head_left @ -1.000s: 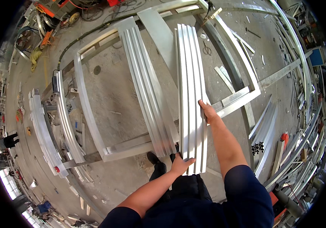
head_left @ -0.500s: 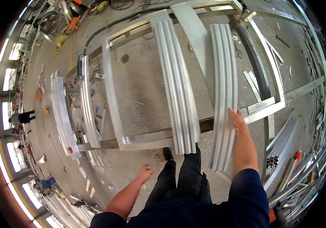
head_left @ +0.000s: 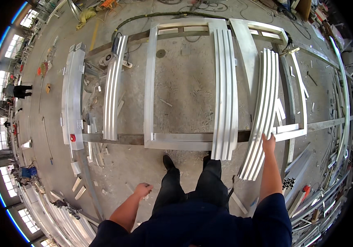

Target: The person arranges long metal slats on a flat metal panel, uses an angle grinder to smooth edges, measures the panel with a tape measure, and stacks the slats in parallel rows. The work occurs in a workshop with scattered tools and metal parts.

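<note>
My right hand point(head_left: 268, 143) grips the right edge of a long ribbed aluminium panel point(head_left: 263, 94), toward its near end. That panel lies slanted over the right part of a metal frame, its near end angled left and sticking out past the crossbar. Some of the fingers are hidden by its edge. My left hand point(head_left: 143, 189) hangs empty beside my left leg, its fingers loosely curled and apart from everything. A second ribbed panel point(head_left: 225, 94) rests across the frame's middle. The silver rectangular frame point(head_left: 176, 145) lies on dark steel bars in front of me.
On the left are a narrower ribbed strip point(head_left: 114, 90) and a bundle of wide profiles point(head_left: 73, 99). A flat plate point(head_left: 245, 57) lies between the right panel and the middle one. Offcuts litter the floor; a profile stack point(head_left: 300, 164) stands at right. Another person point(head_left: 18, 90) is far left.
The right panel, held by my right hand, has become more slanted and its far end sits nearer to me. My view has shifted, and my left hand's fingers look more curled.
</note>
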Tool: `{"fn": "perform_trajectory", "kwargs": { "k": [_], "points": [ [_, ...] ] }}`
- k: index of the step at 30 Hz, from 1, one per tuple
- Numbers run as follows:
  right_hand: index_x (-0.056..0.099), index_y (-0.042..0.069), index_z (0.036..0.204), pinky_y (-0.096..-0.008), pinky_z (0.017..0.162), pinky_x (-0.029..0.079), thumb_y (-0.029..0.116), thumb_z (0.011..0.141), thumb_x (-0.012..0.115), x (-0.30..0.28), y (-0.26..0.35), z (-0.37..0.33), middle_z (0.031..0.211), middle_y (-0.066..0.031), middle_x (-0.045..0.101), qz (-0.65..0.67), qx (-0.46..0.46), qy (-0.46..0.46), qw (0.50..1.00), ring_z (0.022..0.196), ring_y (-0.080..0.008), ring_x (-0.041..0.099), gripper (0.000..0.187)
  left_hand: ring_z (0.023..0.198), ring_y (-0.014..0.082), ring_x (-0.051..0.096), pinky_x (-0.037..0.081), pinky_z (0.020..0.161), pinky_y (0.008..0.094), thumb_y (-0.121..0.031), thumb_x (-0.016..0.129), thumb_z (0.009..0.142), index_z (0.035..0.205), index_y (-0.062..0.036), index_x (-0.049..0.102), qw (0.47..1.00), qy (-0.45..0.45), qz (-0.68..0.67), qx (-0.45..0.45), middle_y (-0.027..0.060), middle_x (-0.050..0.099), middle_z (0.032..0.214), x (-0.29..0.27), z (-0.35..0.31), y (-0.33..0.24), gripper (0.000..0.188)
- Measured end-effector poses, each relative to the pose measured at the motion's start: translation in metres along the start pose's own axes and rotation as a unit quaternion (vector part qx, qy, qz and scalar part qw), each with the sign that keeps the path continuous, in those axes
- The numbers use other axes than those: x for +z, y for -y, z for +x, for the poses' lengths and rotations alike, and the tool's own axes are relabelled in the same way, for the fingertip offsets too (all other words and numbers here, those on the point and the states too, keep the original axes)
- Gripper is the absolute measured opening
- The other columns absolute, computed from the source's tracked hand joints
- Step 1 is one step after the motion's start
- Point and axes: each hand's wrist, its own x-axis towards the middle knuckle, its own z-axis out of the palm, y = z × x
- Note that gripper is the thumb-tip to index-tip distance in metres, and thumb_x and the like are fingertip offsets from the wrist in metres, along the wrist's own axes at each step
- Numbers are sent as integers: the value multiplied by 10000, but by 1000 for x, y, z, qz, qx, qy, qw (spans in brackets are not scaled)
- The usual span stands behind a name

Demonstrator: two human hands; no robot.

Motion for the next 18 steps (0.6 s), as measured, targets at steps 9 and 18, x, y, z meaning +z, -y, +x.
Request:
{"fn": "perform_trajectory", "kwargs": {
  "k": [9,18],
  "points": [
    [594,5,1289,-414,953,488,476,828,702,7,3,-251,1197,-205,660,-135,16,474,870,1131,-347,622,668,700,205,641,505,673,355,-442,676,886,891,3,731,975,197,65,74,107,679,747,-31,18,68,448],
    [662,5,1155,-339,641,537,354,868,699,22,-14,-230,905,-91,695,57,183,360,913,737,-186,647,453,666,131,573,459,612,313,-325,712,884,866,32,707,984,152,-76,49,61,640,718,-103,-77,12,357]
  ]
}}
